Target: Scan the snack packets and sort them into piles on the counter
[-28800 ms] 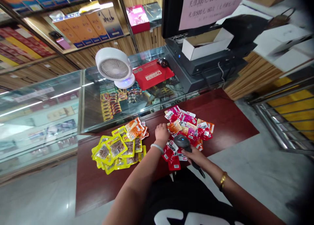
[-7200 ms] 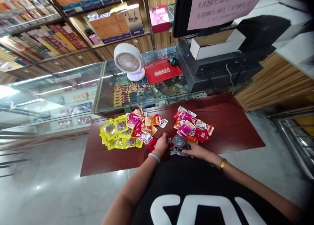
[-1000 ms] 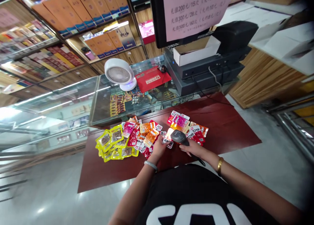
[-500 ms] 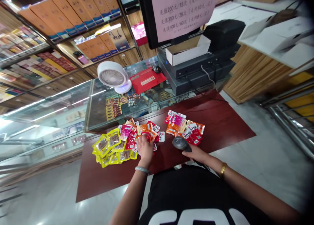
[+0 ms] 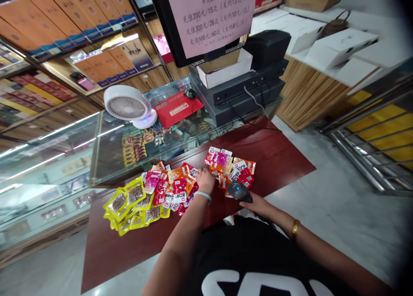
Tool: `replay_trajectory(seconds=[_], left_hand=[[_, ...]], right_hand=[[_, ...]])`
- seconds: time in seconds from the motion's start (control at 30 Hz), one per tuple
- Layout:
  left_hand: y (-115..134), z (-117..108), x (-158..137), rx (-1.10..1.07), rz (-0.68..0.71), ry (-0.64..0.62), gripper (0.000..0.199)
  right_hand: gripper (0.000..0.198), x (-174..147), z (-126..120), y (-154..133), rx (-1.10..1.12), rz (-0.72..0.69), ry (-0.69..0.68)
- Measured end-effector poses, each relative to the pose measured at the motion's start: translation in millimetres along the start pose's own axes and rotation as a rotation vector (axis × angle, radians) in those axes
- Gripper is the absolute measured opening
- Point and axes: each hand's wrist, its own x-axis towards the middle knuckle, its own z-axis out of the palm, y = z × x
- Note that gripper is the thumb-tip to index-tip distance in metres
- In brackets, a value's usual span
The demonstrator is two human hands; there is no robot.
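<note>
My right hand (image 5: 258, 204) is closed round the handle of a dark barcode scanner (image 5: 238, 190), whose top shows a small blue light. My left hand (image 5: 205, 182), with a pale bangle at the wrist, is between two groups of snack packets with its fingers curled; what is in them is hidden. To its left lies a pile of red, orange and white packets (image 5: 180, 186). Beyond the scanner is a smaller group of similar packets (image 5: 223, 160). Yellow-edged clear packets (image 5: 134, 195) are heaped at the left. All lie on a dark red board (image 5: 271, 147).
Behind the board is a glass display counter (image 5: 109, 145) bearing a white fan (image 5: 125, 103), a red mat (image 5: 177, 109) with a mouse, and a dark cash register base (image 5: 222, 98). A monitor with a pink price sheet (image 5: 213, 20) rises above. Metal rails (image 5: 355, 158) stand right.
My left hand has moved right, from over the middle pile to its right edge near the smaller group. My right hand still holds the scanner, now with a blue light. The view has shifted.
</note>
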Motion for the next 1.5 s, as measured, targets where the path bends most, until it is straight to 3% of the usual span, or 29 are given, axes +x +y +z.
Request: replay_trajectory(seconds=[0.13, 0.23, 0.4, 0.53, 0.7, 0.87, 1.0, 1.07, 1.17, 1.3, 1.4, 1.5], left_hand=[[-10.9, -7.7, -3.5, -0.166, -0.097, -0.097, 0.039], [-30.5, -9.9, -13.0, -0.314, -0.142, -0.082, 0.038], [-64.9, 0.8, -38.8, -0.708, -0.022, -0.082, 0.034], [-77.6, 12.7, -59.6, -0.933, 0.037, -0.113, 0.037], [-84.0, 16.6, -74.8, -0.900, 0.037, -0.119, 0.036], [-86.3, 12.4, -82.6, -0.778, -0.008, -0.078, 0.032], [-96.2, 10.8, -79.1, -0.960, -0.012, -0.056, 0.035], [-109.2, 6.2, -74.6, -1.023, -0.081, -0.006, 0.038], [-134.3, -8.8, -68.8, -0.878, -0.275, 0.112, 0.040], [-149.7, -31.4, -65.9, -0.297, -0.340, 0.392, 0.044], [-129.2, -36.0, -58.5, -0.108, -0.234, 0.514, 0.050], [-85.6, -29.3, -38.4, -0.097, -0.038, 0.407, 0.043]], right_hand=[[0.050, 1.0, -0.9, -2.6, 0.019, -0.037, -0.017], [0.049, 5.8, 1.4, -10.4, 0.025, -0.060, -0.048], [0.046, 21.0, 13.8, -28.8, 0.005, -0.067, -0.102], [0.041, 35.1, 26.2, -45.4, -0.047, -0.039, -0.152], [0.036, 48.8, 42.2, -64.5, -0.068, -0.055, -0.239], [0.033, 57.6, 53.0, -65.4, -0.073, -0.058, -0.279], [0.033, 57.5, 50.0, -58.3, -0.086, -0.035, -0.266], [0.034, 55.4, 45.4, -54.3, -0.090, -0.029, -0.245], [0.036, 51.9, 37.4, -47.3, -0.079, -0.030, -0.208], [0.035, 49.2, 27.1, -35.0, -0.064, -0.007, -0.184], [0.036, 47.4, 19.9, -27.4, -0.009, -0.007, -0.158], [0.042, 43.5, 11.8, -25.9, 0.048, -0.025, -0.117]])
